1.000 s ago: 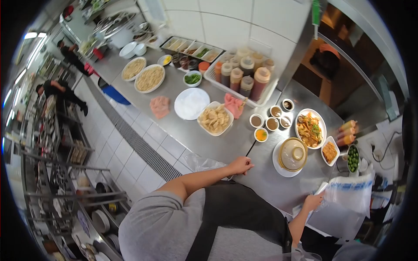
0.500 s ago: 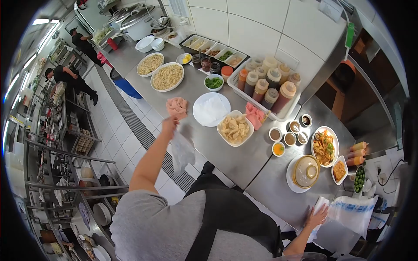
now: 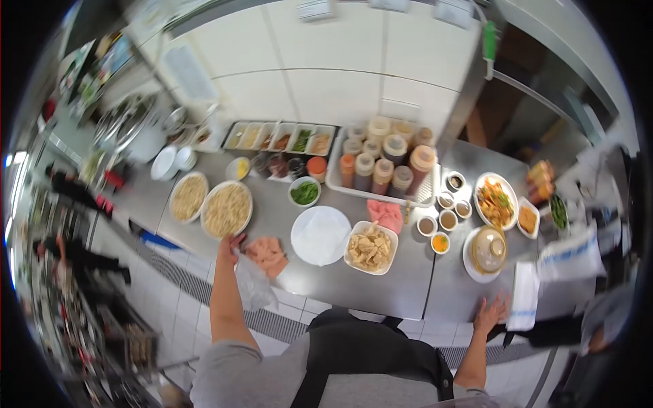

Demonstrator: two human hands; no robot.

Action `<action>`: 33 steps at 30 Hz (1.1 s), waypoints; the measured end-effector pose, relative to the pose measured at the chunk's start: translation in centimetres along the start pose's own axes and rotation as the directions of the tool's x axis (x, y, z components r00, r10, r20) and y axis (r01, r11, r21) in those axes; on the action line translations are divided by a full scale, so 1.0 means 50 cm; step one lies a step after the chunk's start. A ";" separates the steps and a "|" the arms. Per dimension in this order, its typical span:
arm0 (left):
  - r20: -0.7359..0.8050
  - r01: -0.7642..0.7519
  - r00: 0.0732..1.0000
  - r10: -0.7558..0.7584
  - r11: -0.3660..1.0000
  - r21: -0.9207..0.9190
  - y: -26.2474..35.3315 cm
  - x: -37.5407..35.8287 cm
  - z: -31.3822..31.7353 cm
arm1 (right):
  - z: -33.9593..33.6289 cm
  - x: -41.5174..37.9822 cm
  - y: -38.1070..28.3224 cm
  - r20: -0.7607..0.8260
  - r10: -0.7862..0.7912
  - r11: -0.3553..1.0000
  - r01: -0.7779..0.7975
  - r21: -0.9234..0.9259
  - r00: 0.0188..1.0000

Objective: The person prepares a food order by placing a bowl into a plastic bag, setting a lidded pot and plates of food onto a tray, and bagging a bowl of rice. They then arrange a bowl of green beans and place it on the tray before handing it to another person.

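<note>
My left hand (image 3: 231, 246) is closed at the counter's front edge, with a clear plastic bag (image 3: 256, 287) hanging from it over the edge. Just right of it lies a crumpled pink cloth (image 3: 266, 256); an oval bowl of pale food (image 3: 227, 209) is just above. My right hand (image 3: 491, 314) has its fingers spread at the counter's front edge, beside a folded white cloth with a blue stripe (image 3: 524, 296). A white paper-lined plate (image 3: 321, 235) and a square bowl of pale pieces (image 3: 371, 249) stand between my hands.
A basket of sauce bottles (image 3: 384, 162) and a tray of toppings (image 3: 279, 138) stand along the wall. Right are small sauce cups (image 3: 447, 219), a lidded pot (image 3: 489, 250) and a noodle plate (image 3: 496, 201). Two people (image 3: 78, 257) are at far left; another person's sleeve (image 3: 607, 314) is at far right.
The view has turned. My left hand, with the plastic bag, has moved to beside the pink cloth near the oval bowl. My right hand has come off the white cloth and is now beside it.
</note>
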State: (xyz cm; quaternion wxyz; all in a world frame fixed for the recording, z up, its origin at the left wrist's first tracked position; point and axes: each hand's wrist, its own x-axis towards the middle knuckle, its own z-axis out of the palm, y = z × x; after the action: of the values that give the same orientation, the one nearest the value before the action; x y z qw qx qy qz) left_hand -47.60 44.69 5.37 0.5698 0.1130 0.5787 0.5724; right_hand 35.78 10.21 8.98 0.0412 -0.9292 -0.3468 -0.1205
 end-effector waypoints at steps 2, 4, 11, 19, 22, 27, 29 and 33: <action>0.033 0.111 0.993 -0.109 0.992 -0.053 0.005 0.028 0.000 | -0.030 -0.031 -0.030 0.039 0.045 0.999 -0.044 -0.008 0.998; 0.085 0.125 0.989 -0.119 0.991 -0.058 0.006 0.031 -0.004 | -0.040 -0.053 -0.054 0.057 0.003 0.998 -0.007 0.058 0.998; -0.014 -0.023 1.000 0.021 0.990 -0.142 -0.014 0.046 -0.014 | -0.047 -0.061 -0.093 0.110 -0.058 0.981 0.036 0.192 0.992; -0.114 -0.108 0.989 0.099 0.992 -0.070 -0.078 -0.275 0.035 | 0.089 0.066 -0.008 0.180 0.182 0.605 -0.255 0.755 0.967; -0.047 -0.112 0.993 0.113 0.993 0.024 -0.108 -0.414 0.058 | 0.103 0.144 -0.008 0.486 0.181 0.003 -0.495 0.869 0.855; -0.043 -0.079 0.996 0.080 0.997 0.024 -0.212 -0.648 0.178 | 0.112 0.228 -0.006 0.605 -0.021 0.108 -0.600 0.793 0.796; -0.012 -0.030 0.999 0.030 0.999 0.014 -0.258 -0.748 0.259 | 0.117 0.243 -0.003 0.582 -0.061 0.121 -0.573 0.811 0.811; 0.211 0.104 0.967 -0.145 0.976 0.193 -0.369 -0.897 0.404 | 0.105 0.236 0.000 0.590 -0.128 0.077 -0.585 0.808 0.798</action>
State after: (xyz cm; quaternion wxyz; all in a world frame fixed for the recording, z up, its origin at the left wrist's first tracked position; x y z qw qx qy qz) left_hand -7.47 14.49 20.69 0.6537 0.1912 0.5662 0.4643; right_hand 45.42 18.54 6.90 0.5663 -0.6974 -0.1714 0.4044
